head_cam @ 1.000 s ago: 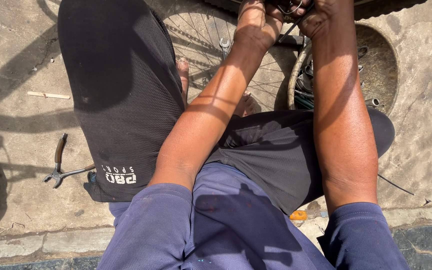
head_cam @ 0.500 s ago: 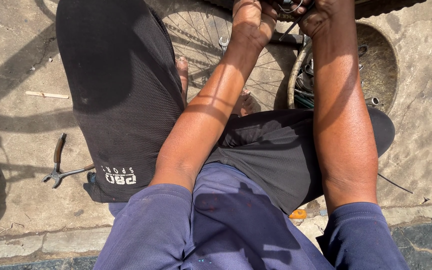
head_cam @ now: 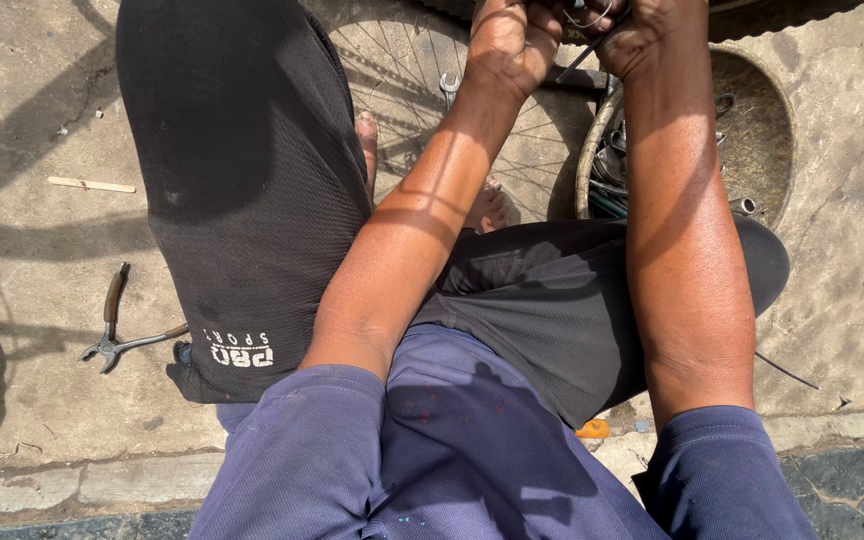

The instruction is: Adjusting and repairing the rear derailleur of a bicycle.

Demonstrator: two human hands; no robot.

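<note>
Far left of the bicycle wheel (head_cam: 422, 90), pliers (head_cam: 117, 335) flat on the concrete ground (head_cam: 32, 250), handles splayed, a thin wooden stick (head_cam: 92, 185) beyond them. Closer to the wheel, a knee in black shorts (head_cam: 242, 180). At the wheel's upper rim, left hand (head_cam: 510, 40) curled tight into a fist, its grip hidden from here. Just right of it, right hand (head_cam: 642, 30) with fingers pinched on a thin dark metal tool (head_cam: 584, 58), angled down toward the spokes. Right of the wheel, a round pit (head_cam: 752, 150) cluttered with metal parts.
</note>
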